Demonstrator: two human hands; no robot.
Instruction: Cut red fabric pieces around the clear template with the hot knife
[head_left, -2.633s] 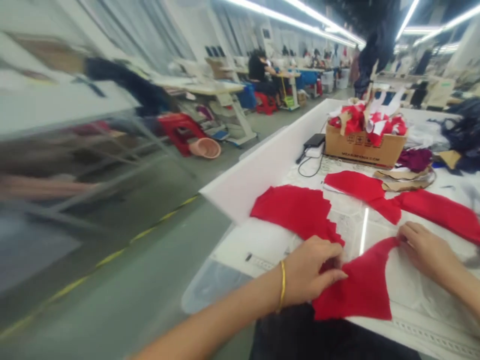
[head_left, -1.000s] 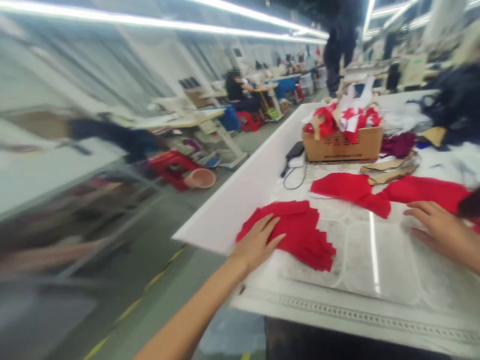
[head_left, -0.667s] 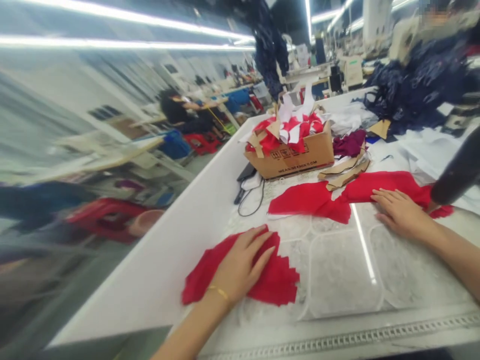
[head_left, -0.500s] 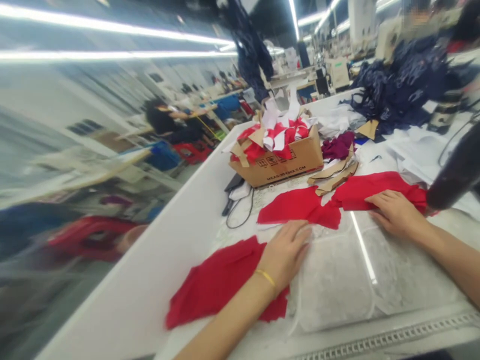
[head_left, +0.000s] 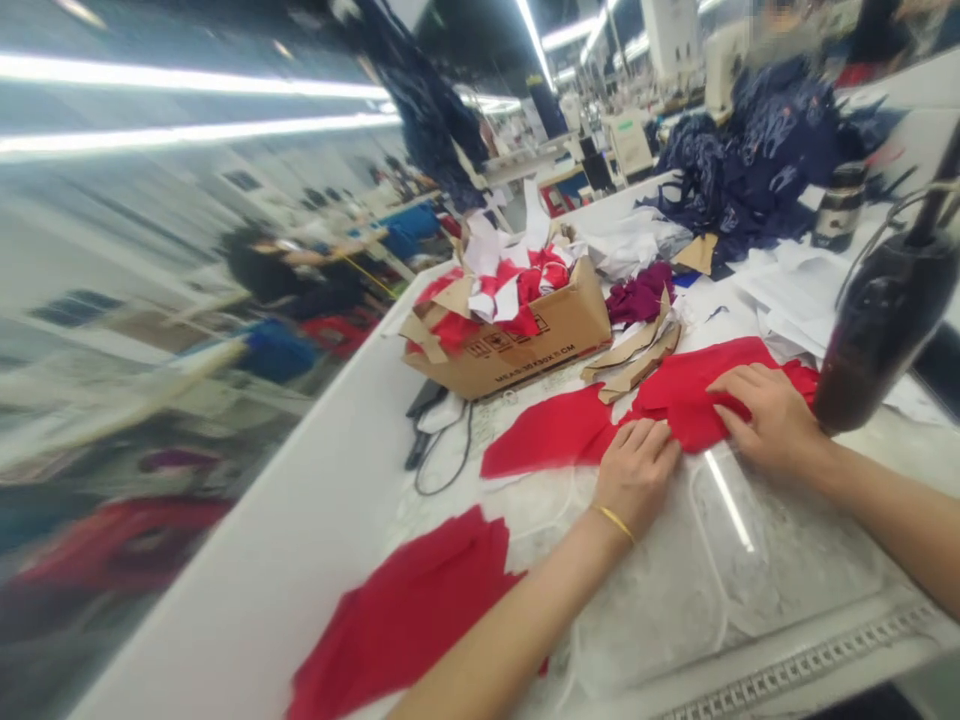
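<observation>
My left hand (head_left: 636, 475), with a thin gold bangle on its wrist, rests on the table with its fingertips at the edge of a red fabric piece (head_left: 551, 435). My right hand (head_left: 765, 420) lies flat on a joined red part of that fabric (head_left: 697, 395), its fingers spread over the cloth. Neither hand appears to grip anything. A second, jagged-edged red fabric piece (head_left: 397, 620) lies nearer the table's left edge, with my left forearm crossing just above it. Part of it is hidden by that forearm.
A cardboard box (head_left: 510, 350) holds red and white offcuts. Beside it lie tan pattern pieces (head_left: 634, 360), purple cloth (head_left: 641, 297) and a black adapter with cable (head_left: 427, 418). A dark bottle-shaped object (head_left: 881, 340) stands at right, behind it a navy garment pile (head_left: 750, 160).
My left hand has left the lower red piece and moved up and right to the upper one. My right hand has shifted slightly left on the cloth. The view has tilted and turned.
</observation>
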